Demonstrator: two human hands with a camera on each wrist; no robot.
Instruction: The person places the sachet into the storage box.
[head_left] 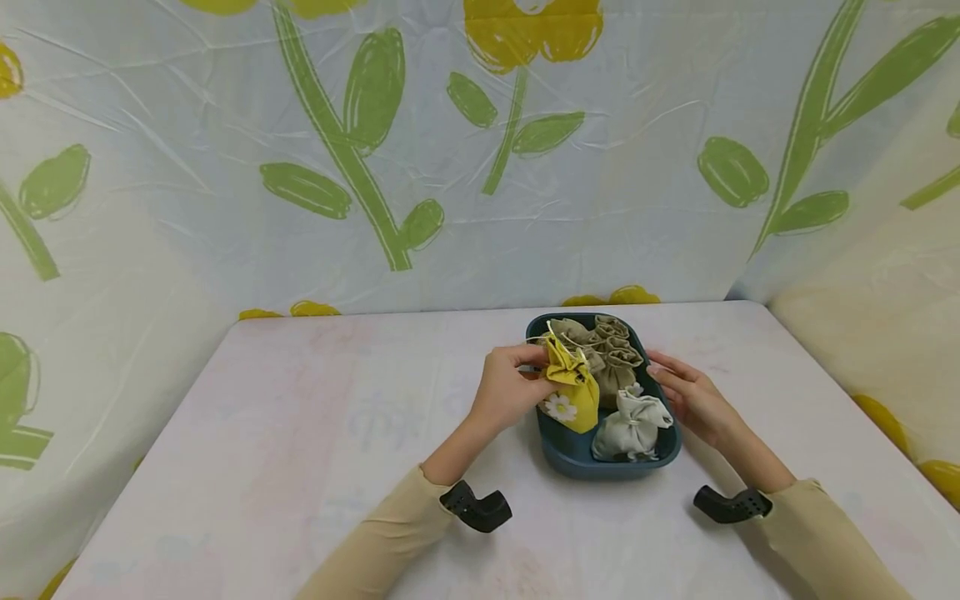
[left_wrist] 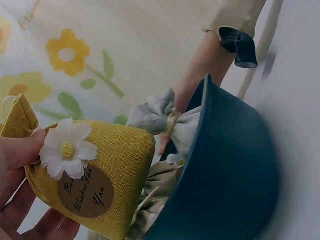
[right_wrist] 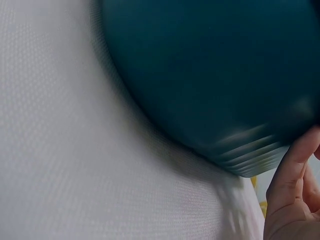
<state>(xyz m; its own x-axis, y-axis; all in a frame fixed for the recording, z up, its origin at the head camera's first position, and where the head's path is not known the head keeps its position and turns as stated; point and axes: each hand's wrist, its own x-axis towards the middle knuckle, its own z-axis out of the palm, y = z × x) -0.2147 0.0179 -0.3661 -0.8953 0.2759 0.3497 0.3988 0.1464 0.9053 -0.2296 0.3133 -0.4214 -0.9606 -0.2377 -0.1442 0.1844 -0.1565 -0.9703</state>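
Note:
My left hand [head_left: 508, 387] pinches a yellow drawstring pouch [head_left: 583, 403] near its gathered neck, above the left part of a dark blue plastic bin [head_left: 600, 471]. In the left wrist view a white fabric daisy [left_wrist: 68, 149] and a round brown label [left_wrist: 86, 192] show on the pouch. Inside the bin lie several brown cloth pouches [head_left: 617, 379] at the back and a pale grey pouch [head_left: 632, 429] in front. Along the bin's right side, my right hand [head_left: 697, 400] touches the wall and rim with mostly straight fingers; some fingertips are hidden.
The bin stands toward the back right of a table [head_left: 300, 458] with a pale cloth. Behind the table hangs a flower-printed curtain [head_left: 600, 167]. Black wrist cameras [head_left: 480, 508] are worn on both forearms.

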